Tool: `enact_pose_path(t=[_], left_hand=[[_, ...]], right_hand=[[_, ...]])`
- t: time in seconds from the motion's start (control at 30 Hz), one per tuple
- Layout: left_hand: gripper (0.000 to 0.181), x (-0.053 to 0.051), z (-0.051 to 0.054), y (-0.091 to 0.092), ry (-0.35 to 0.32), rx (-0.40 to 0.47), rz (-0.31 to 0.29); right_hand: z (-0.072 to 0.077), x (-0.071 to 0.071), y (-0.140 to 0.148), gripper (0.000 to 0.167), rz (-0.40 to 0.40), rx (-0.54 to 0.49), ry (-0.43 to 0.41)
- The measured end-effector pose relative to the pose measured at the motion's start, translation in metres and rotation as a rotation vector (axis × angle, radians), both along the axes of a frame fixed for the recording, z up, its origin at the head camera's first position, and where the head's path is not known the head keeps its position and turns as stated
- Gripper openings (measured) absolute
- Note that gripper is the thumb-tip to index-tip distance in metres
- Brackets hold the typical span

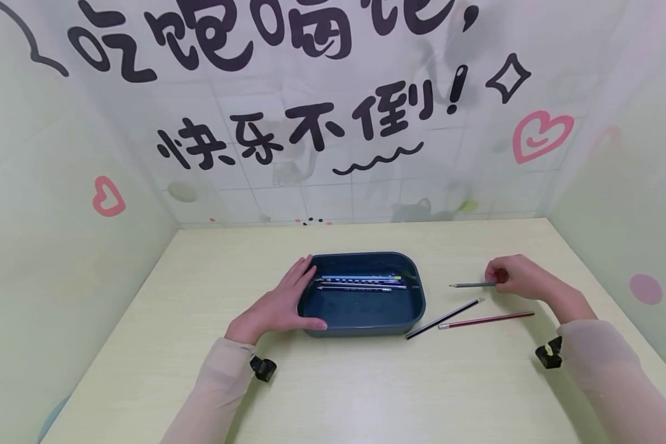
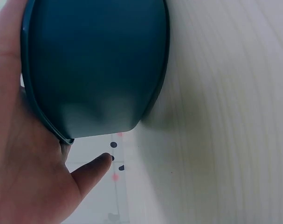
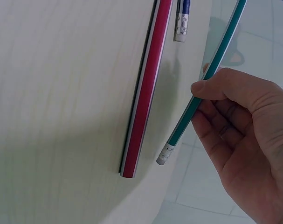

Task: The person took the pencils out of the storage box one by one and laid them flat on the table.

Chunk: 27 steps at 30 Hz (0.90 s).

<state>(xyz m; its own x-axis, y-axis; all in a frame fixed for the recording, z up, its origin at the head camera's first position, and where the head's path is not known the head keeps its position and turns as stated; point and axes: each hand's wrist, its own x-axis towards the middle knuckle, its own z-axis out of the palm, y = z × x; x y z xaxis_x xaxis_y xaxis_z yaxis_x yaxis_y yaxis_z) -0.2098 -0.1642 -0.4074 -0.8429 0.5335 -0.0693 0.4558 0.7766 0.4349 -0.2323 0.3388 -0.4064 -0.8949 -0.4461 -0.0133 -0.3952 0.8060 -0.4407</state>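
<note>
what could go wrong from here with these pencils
The green pencil is pinched between the right hand's thumb and fingers with both ends free, so it might swivel or slip.

The dark pencil lies right by the near right corner of the tray, so a shift of the tray could nudge it.

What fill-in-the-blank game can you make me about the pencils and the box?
1. The right hand pinches a slim green eraser-tipped ____.
2. The left hand touches the dark blue rectangular box at its ____ end.
3. On the pale wood-grained table, outside the box, the unheld pencils number ____.

Missing words: pencil; left; two.
</note>
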Motion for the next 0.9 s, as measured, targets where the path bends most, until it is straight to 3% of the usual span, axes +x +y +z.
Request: enact_pose_path(t=[0.27, 0.9], left_hand=[[0.12, -0.0006, -0.0013, -0.0002, 0.0, -0.003, 0.003], [0.121, -0.0015, -0.0021, -0.0009, 0.001, -0.005, 0.005]], right_hand=[[-0.0007, -0.0017, -0.0029, 0.018, -0.012, 0.019, -0.059], [-0.0039, -0.007, -0.0046, 0.021, 0.002, 0.053, -0.067]])
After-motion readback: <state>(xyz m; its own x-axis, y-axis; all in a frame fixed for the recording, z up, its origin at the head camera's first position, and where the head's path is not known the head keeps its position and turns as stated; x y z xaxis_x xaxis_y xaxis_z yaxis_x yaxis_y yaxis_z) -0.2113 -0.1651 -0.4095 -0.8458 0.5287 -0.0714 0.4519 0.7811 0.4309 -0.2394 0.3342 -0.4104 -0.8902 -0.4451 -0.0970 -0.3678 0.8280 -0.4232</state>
